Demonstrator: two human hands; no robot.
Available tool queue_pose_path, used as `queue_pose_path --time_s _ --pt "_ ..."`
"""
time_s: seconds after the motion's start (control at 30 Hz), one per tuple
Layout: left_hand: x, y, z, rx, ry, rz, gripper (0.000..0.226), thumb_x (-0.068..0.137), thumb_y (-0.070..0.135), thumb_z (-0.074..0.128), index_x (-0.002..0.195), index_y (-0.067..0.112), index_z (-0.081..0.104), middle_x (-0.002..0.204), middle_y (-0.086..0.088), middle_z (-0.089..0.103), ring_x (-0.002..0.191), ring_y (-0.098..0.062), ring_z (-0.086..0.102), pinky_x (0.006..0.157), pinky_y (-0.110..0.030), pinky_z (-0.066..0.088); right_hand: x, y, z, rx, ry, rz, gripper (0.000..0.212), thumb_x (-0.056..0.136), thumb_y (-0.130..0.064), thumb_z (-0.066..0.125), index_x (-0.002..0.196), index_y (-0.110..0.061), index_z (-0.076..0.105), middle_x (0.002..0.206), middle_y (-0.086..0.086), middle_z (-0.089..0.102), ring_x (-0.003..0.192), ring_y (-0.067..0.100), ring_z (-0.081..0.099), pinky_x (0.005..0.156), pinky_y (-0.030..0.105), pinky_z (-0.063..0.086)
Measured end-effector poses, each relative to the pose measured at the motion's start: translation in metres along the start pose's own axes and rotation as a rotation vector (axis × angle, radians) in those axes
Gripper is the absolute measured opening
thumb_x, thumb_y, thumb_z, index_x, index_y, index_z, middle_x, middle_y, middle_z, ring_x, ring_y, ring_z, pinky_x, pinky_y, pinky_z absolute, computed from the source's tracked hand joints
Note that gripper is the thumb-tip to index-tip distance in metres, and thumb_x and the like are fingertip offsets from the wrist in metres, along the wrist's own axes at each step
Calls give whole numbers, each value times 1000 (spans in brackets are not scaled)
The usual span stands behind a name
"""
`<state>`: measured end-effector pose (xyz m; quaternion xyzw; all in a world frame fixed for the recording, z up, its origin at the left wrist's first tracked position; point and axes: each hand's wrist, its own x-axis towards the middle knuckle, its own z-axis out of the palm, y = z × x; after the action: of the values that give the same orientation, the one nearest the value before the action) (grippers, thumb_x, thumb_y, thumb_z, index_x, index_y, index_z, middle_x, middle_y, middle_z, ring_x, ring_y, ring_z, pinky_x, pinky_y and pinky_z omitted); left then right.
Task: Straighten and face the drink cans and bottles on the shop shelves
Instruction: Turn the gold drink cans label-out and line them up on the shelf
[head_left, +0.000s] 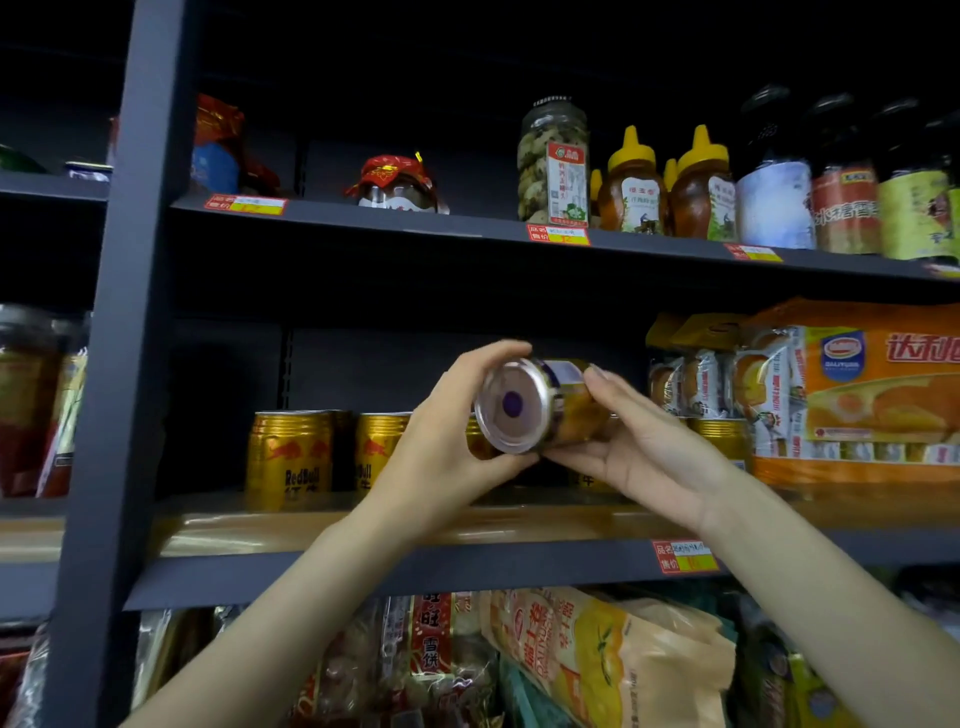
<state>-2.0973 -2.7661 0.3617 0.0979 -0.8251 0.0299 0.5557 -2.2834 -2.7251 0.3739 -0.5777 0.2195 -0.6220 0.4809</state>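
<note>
Holding a jar (540, 405) on its side above the middle shelf (415, 569), the left hand (441, 447) and right hand (639, 441) each grasp it, lid facing near. It looks like glass: rigid, smooth, breakable, probably weighty, so taking the body from both sides seems safest, with gold cans (288, 452) standing just behind.

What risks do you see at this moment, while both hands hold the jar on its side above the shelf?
1. The jar lies tilted between the left hand and right hand, held mostly by fingertips; it might slip and fall.
2. The gold Red Bull cans stand close below and behind it, so lowering the jar carelessly could knock one over.
</note>
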Motion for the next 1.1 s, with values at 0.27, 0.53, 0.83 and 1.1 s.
queue_pose_path --time_s 0.27,0.53,0.83,1.1 --pt "4 -21 1 349 -62 -156 37 87 26 62 122 27 53 131 11 46 128 -8 37 104 -20 26 -14 -28 -19 -812 207 -415 40 67 -23 77 102 -31 61 104 -7 61 91 3 62 66 19 52" --pt "9 -29 17 688 -158 -335 29 91 32 50 120 31 51 121 6 55 120 -19 44 107 -36 17 4 -33 -45 -1136 341 -233 35 73 -34 78 101 -30 57 100 -7 60 94 11 60 71 26 52" --pt "9 -31 19 735 -112 -307 27 92 29 47 118 32 52 116 8 56 115 -17 47 107 -36 19 42 -4 -39 -1504 408 -214 42 74 -47 74 108 -28 56 107 0 56 102 18 53 82 33 48" --pt "7 -35 18 716 -113 -287 27 93 30 46 118 33 52 116 11 55 117 -15 45 108 -35 17 35 6 -48 -1847 306 -77 67 78 -58 64 134 -27 45 136 7 37 128 26 30 102 40 33"
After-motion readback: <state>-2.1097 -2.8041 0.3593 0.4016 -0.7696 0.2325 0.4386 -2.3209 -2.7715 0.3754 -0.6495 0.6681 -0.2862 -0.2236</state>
